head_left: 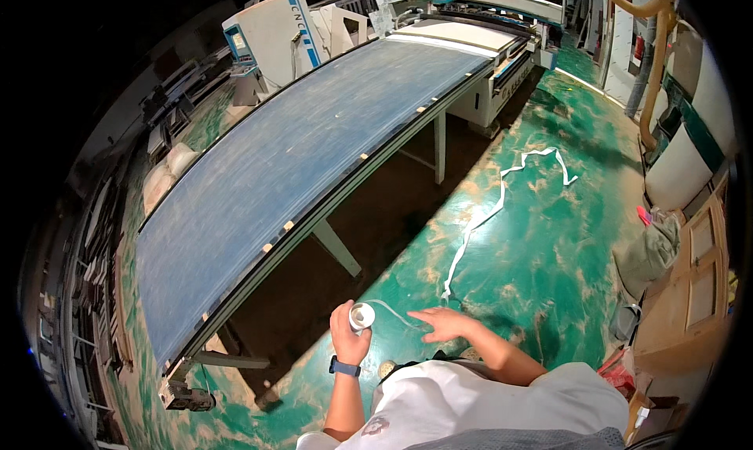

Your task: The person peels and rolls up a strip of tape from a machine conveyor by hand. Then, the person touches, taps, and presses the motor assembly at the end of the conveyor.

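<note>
My left hand [345, 334], with a dark watch on its wrist, is wrapped round a white roll of tape or narrow strip [362, 317]. From the roll a thin loose end [396, 314] curves across to the right. My right hand [447, 324] is beside that loose end, palm down with its fingers stretched out and apart. I cannot tell whether its fingertips touch the strip. A long, crumpled white strip [486, 219] lies on the green floor ahead, zigzagging away from near my right hand.
A long blue-topped machine bed [314, 128] on metal legs runs from the near left to the far middle. Behind it stands a white control cabinet [274, 38]. On the right are a grey-green sack [651, 250], wooden panels [698, 270] and a hose [655, 74]. Dust streaks the green floor [565, 238].
</note>
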Motion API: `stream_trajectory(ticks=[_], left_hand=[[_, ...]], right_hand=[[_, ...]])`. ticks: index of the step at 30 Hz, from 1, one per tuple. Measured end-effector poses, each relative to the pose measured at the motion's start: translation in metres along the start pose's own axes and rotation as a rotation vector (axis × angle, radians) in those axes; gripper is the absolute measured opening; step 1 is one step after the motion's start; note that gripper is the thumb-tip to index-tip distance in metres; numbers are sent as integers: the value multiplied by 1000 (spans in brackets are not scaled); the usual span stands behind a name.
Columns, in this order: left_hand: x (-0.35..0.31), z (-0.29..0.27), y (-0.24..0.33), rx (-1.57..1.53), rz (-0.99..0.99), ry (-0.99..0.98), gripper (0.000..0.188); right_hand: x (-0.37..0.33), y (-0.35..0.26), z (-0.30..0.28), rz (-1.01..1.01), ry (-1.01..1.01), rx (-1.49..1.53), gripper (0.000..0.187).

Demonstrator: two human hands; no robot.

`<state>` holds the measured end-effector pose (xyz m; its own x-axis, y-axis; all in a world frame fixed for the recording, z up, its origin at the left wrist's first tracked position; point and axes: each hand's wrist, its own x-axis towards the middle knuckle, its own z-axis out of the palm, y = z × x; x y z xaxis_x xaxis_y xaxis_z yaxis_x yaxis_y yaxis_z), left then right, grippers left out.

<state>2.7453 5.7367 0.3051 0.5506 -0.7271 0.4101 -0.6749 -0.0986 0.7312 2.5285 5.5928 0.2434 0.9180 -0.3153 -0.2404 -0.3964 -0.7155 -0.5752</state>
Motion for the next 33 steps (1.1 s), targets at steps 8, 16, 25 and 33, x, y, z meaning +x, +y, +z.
stream_trajectory(ticks=[8, 16, 25, 33], left_hand=[[10, 14, 31, 121, 378, -374, 56], [-7, 34, 24, -1020, -175, -192, 70], [-8, 40, 25, -1330, -650, -253, 29], [-15, 40, 16, -1405, -871, -253, 25]], right_hand=[[18, -86, -56, -248, 310, 287, 72], [21, -86, -73, -203, 477, 591, 50], [30, -77, -56, -200, 541, 693, 37], [30, -70, -61, -547, 405, 334, 36]])
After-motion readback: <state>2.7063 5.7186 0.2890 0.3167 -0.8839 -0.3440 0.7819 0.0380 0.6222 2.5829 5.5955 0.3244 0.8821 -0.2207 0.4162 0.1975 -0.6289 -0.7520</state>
